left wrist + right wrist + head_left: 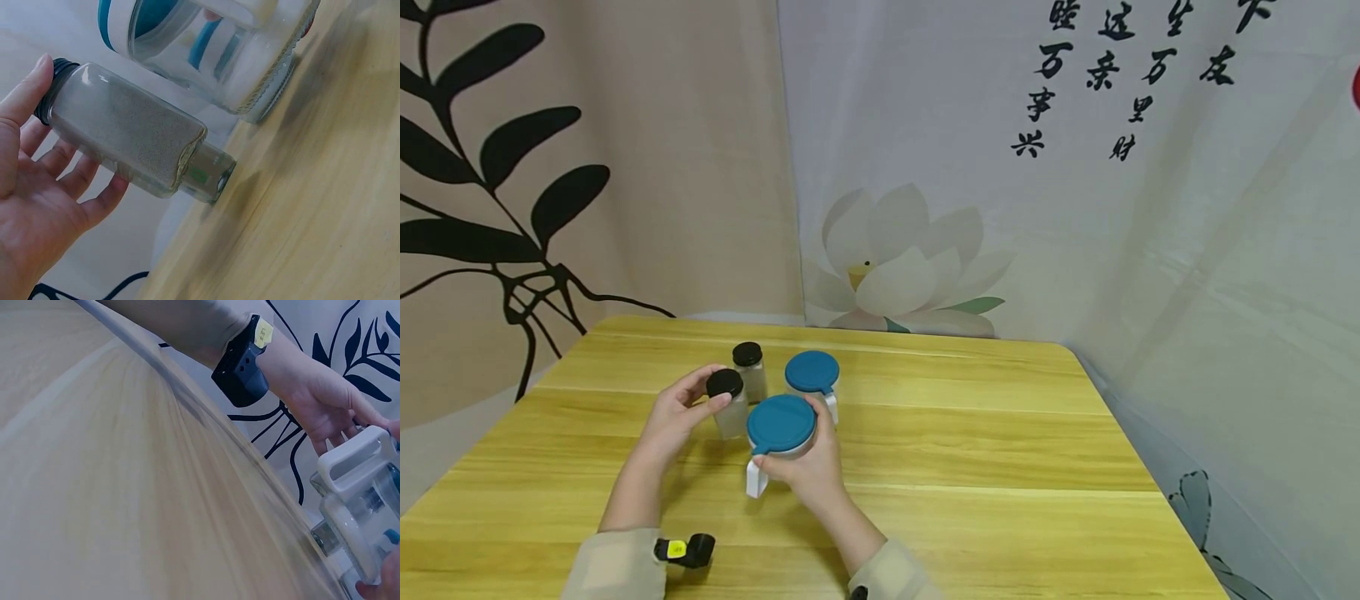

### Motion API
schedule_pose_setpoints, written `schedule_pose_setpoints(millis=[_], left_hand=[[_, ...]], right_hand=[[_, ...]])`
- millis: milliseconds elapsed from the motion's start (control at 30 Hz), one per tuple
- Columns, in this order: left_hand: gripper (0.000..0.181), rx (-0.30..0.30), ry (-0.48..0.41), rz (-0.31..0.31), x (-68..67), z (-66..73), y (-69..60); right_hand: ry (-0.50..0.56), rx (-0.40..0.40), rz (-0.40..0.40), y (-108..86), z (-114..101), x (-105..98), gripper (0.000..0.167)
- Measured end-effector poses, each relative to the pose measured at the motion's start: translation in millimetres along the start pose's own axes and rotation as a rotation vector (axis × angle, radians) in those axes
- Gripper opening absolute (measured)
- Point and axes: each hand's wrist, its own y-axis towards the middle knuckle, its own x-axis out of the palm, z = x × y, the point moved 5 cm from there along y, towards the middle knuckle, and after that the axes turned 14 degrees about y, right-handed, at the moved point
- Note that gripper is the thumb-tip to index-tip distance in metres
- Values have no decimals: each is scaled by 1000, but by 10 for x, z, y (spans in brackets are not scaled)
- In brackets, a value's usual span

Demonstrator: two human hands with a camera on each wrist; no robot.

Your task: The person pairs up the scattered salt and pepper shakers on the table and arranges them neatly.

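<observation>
My left hand (662,425) holds a clear square jar (732,414) by its black lid and upper side. Fine greyish powder fills most of this jar (125,125), and in the left wrist view its base looks raised off the tabletop. My right hand (817,468) grips a larger clear jar (781,423) with a round blue lid and a white handle (353,461). The handle points toward the table's near edge. Just behind stand a second black-lidded jar (749,367) and a second blue-lidded jar (812,372), both partly hidden.
Beneath everything is a wood-grain table (970,467), its far edge close to a hanging cloth (910,125) with a flower print and dark characters. A dark plant print (497,167) covers the cloth at left. The left wrist carries a black camera (688,550).
</observation>
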Motion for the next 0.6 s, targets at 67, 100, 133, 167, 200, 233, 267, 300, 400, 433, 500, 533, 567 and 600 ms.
schedule_pose_setpoints(millis=[67, 100, 133, 167, 200, 233, 267, 300, 400, 433, 500, 533, 567, 600], left_hand=[[45, 1, -1, -2, -10, 14, -1], [45, 1, -3, -4, -14, 20, -2], [45, 2, -2, -4, -17, 26, -1], [45, 3, -3, -6, -19, 31, 0], [45, 5, -4, -7, -20, 35, 3], [45, 6, -6, -8, -22, 39, 5], [44, 9, -12, -9, -23, 42, 9], [44, 11, -19, -10, -23, 45, 11], [43, 17, -31, -12, -21, 52, 17], [43, 18, -32, -13, -21, 55, 16], [43, 18, -32, -15, -18, 62, 13], [43, 19, -30, -16, -16, 66, 10], [43, 20, -30, -17, -13, 70, 7], [43, 21, -27, -18, -11, 74, 5]], right_hand=[[2, 6, -4, 1, -2, -3, 94], [3, 6, -9, 4, -3, -3, 94], [4, 6, -12, 7, -2, -8, 94], [6, 6, -14, 9, -3, -14, 94], [7, 5, -15, 13, -4, -21, 94], [5, 8, -13, 14, -5, -29, 94], [6, 9, -11, 17, -8, -38, 94], [7, 9, -10, 20, -11, -46, 94], [7, 11, -8, 21, -22, -70, 95], [7, 13, -9, 20, -25, -79, 95], [6, 11, -11, 19, -32, -94, 95], [6, 12, -10, 17, -36, -102, 95], [6, 15, -9, 15, -41, -112, 94], [4, 19, -6, 12, -44, -122, 95]])
